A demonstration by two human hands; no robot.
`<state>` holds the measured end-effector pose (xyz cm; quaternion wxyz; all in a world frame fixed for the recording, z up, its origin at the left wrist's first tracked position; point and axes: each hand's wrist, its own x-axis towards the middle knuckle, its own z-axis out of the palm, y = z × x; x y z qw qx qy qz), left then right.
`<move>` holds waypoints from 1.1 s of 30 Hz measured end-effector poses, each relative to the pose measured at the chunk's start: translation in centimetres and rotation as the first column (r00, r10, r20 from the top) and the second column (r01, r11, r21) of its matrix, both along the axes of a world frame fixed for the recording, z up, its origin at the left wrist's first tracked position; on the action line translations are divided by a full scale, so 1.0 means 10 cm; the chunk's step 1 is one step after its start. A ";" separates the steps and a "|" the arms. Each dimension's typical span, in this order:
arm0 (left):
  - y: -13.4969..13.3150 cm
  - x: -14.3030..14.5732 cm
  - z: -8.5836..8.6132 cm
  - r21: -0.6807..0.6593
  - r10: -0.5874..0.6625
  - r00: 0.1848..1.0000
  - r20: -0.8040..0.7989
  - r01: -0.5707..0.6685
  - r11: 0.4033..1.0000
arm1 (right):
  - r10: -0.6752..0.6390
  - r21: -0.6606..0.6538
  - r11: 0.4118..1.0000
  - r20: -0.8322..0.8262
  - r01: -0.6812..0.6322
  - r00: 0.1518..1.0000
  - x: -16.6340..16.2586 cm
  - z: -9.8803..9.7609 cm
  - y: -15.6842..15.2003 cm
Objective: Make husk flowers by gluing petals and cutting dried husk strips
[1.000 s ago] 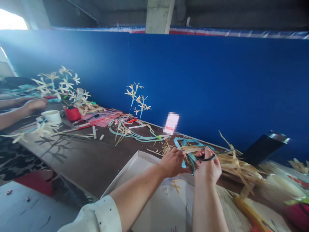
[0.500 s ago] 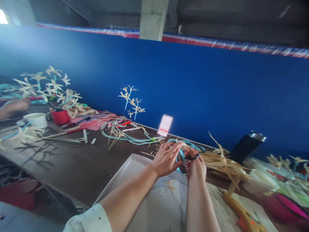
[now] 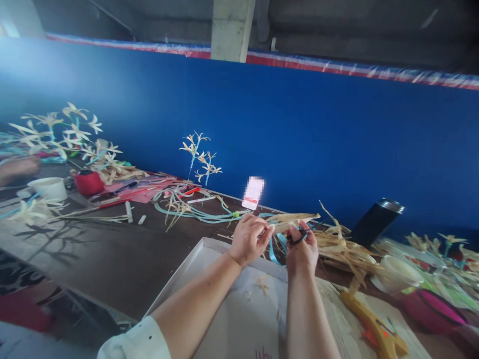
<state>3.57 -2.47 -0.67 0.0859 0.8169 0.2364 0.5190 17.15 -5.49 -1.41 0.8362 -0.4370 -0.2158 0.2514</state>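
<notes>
My left hand [image 3: 245,243] pinches one end of a pale dried corn husk [image 3: 294,218], which stretches to the right above the tray. In my right hand [image 3: 302,255] are black-handled scissors [image 3: 298,237], with the fingers around the handles; the blades are hard to make out. The husk passes just over the right fingertips. Below both hands lies a shallow white tray [image 3: 224,284], with a small husk flower [image 3: 263,285] inside. Light blue ribbon [image 3: 275,252] hangs down behind the hands.
A husk pile [image 3: 340,249], a dark flask [image 3: 377,222] and a yellow glue gun [image 3: 370,321] are to the right. A phone [image 3: 253,193] leans near the blue partition [image 3: 318,134]. Leftward are husk flowers [image 3: 77,130], a cup [image 3: 50,188] and another person's hand [image 3: 18,169].
The husk has come up into clear view, stretched rightward from my left hand. My left hand has drawn slightly left, its fingers now pinched. The scissors stay in my right hand.
</notes>
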 end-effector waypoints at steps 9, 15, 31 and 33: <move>0.09 0.07 -0.09 -0.479 0.003 1.000 0.000 -0.002 0.878 | 0.077 0.013 0.997 0.200 -0.081 0.977 -0.18 0.00 0.03; 0.14 0.08 -0.08 -0.645 -0.021 0.984 0.177 0.132 0.753 | 0.133 -0.009 0.991 0.242 -0.135 0.961 -0.19 0.01 0.02; 0.16 -0.02 0.00 -0.334 0.098 0.946 0.309 0.011 0.943 | 0.083 -0.041 0.996 0.211 -0.076 0.974 -0.22 0.03 0.03; 0.12 -0.01 0.01 -0.235 0.049 0.970 0.239 0.009 0.972 | 0.084 -0.033 0.996 0.207 -0.078 0.975 -0.22 0.03 0.04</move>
